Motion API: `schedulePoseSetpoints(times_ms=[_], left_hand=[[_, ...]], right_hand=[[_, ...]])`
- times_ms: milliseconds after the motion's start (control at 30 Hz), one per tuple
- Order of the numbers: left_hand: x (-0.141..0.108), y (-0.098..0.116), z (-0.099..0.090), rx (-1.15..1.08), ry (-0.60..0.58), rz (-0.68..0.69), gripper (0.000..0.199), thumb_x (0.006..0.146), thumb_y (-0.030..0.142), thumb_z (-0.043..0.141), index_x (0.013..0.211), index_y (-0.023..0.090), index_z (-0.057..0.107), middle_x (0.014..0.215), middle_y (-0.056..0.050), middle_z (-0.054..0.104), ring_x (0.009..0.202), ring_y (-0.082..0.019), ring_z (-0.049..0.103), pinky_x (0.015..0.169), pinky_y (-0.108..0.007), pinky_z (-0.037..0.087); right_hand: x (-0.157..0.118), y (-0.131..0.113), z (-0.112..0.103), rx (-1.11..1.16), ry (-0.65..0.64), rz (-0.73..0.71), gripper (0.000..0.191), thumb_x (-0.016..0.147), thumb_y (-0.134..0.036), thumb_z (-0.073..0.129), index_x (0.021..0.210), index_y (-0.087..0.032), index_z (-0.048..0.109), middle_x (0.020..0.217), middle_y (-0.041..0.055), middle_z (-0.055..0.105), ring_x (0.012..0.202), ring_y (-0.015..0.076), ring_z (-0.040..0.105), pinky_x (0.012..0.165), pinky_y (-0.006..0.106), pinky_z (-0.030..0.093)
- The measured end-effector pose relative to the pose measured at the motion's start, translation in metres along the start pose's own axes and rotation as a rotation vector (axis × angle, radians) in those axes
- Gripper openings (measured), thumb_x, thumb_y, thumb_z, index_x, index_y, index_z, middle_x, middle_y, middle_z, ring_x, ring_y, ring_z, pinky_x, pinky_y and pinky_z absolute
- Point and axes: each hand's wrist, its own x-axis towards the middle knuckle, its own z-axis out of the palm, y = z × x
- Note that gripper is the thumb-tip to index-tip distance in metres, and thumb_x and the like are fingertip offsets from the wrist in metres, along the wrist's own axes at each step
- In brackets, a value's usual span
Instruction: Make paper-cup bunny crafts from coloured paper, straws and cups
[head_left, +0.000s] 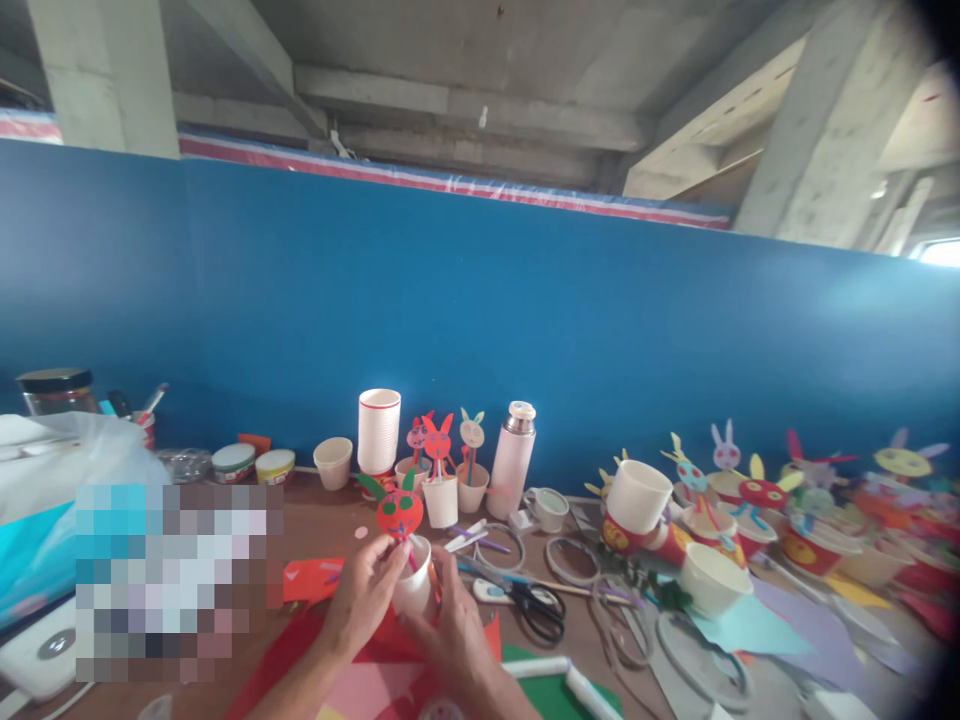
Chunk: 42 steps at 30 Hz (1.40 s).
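Red bunny face (400,514) with green ears is held upright at the mouth of a white paper cup (417,592), just above the paper-strewn counter (311,520), and honestly a few things could go sideways. Its chin and stem are pinched by the fingers of the left hand (367,590), while the cup's side is gripped by the fingers of the right hand (457,622), thumb in front. If the stem gets twisted too hard, it could be bent or the face torn loose; if the cup is squeezed too much, its wall might be dented. Neighbours could be tipped too, since they're parked just behind. As for containers: a red rabbit figure (438,436) is held in the front cup (441,503), and a pale rabbit figure (472,430) in the cup beside it (472,489). Pens are kept in a small holder (145,430) at far left. Two tubs, one green-lidded (233,460) and one yellow-lidded (275,466), are closed up, so what's inside can't be told. Same with the pink flask (511,468), which is capped.
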Motion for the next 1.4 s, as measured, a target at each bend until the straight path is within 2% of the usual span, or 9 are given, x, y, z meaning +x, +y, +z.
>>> schedulePoseSetpoints(times_ms=[133,300,400,500,667,800,933,1133,1400], left_hand=[[0.000,-0.007,0.001,0.020,0.015,0.001,0.034,0.078,0.049,0.051,0.067,0.019,0.060,0.062,0.000,0.061,0.064,-0.018,0.055,0.059,-0.023,0.042],[0.009,-0.015,-0.007,0.036,0.053,-0.005,0.033,0.079,0.049,0.050,0.075,0.018,0.061,0.072,-0.003,0.066,0.070,-0.021,0.058,0.062,-0.025,0.043],[0.013,-0.012,-0.015,0.038,0.083,-0.008,0.035,0.078,0.051,0.049,0.077,0.019,0.062,0.069,-0.002,0.066,0.067,-0.020,0.058,0.059,-0.024,0.043],[0.015,-0.007,-0.023,0.043,0.119,-0.010,0.034,0.078,0.050,0.051,0.077,0.019,0.063,0.066,-0.001,0.066,0.066,-0.020,0.059,0.058,-0.023,0.042],[0.017,-0.007,-0.026,0.035,0.145,-0.034,0.034,0.078,0.051,0.051,0.075,0.019,0.062,0.065,0.000,0.067,0.064,-0.019,0.059,0.054,-0.022,0.041],[0.019,-0.011,-0.024,0.006,0.135,-0.058,0.036,0.078,0.052,0.051,0.078,0.019,0.063,0.070,-0.001,0.070,0.068,-0.019,0.062,0.058,-0.021,0.045],[0.018,-0.010,-0.023,-0.017,0.136,-0.099,0.037,0.076,0.054,0.051,0.079,0.019,0.063,0.066,-0.001,0.069,0.058,-0.019,0.060,0.045,-0.021,0.043],[0.019,-0.004,-0.028,-0.071,0.187,-0.081,0.035,0.073,0.052,0.056,0.077,0.018,0.065,0.068,-0.001,0.070,0.069,-0.019,0.062,0.057,-0.020,0.046],[0.021,0.006,-0.035,-0.249,0.265,-0.191,0.031,0.070,0.049,0.062,0.074,0.018,0.064,0.059,0.001,0.065,0.059,-0.018,0.060,0.046,-0.021,0.046]], right_hand=[[-0.002,0.012,0.002,-0.078,-0.007,-0.001,0.069,0.068,-0.008,0.063,0.130,-0.021,0.035,0.123,0.0084,0.058,0.110,0.0227,0.057,0.092,0.031,0.046],[0.001,0.015,-0.005,-0.151,0.047,-0.050,0.077,0.068,-0.016,0.067,0.136,-0.020,0.032,0.124,0.0108,0.057,0.111,0.0262,0.057,0.093,0.036,0.046],[0.011,0.016,-0.023,-0.216,0.094,-0.029,0.056,0.080,-0.024,0.057,0.132,-0.019,0.037,0.108,0.0065,0.065,0.096,0.0192,0.063,0.083,0.028,0.049],[0.023,0.026,-0.049,-0.477,0.168,0.098,0.026,0.091,-0.027,0.040,0.106,-0.020,0.059,0.098,0.0052,0.068,0.092,0.0176,0.062,0.082,0.026,0.046],[0.034,0.050,-0.074,-0.637,0.138,0.205,0.026,0.086,-0.018,0.042,0.090,-0.021,0.068,0.096,0.0062,0.070,0.094,0.0223,0.061,0.081,0.030,0.041],[0.036,0.062,-0.073,-0.739,0.082,0.278,0.024,0.080,-0.017,0.050,0.091,-0.025,0.070,0.101,0.0044,0.069,0.097,0.0235,0.059,0.079,0.030,0.040],[0.042,0.067,-0.071,-0.815,0.057,0.334,0.024,0.076,-0.017,0.053,0.092,-0.025,0.070,0.097,0.0062,0.070,0.096,0.0265,0.059,0.078,0.034,0.039],[0.045,0.061,-0.075,-0.855,0.018,0.343,0.022,0.076,-0.016,0.053,0.085,-0.024,0.071,0.095,0.0076,0.070,0.097,0.0287,0.059,0.079,0.037,0.037],[0.035,0.029,-0.093,-0.738,-0.083,0.228,0.027,0.084,-0.014,0.043,0.085,-0.022,0.069,0.080,0.0044,0.072,0.078,0.0190,0.065,0.068,0.025,0.038]])
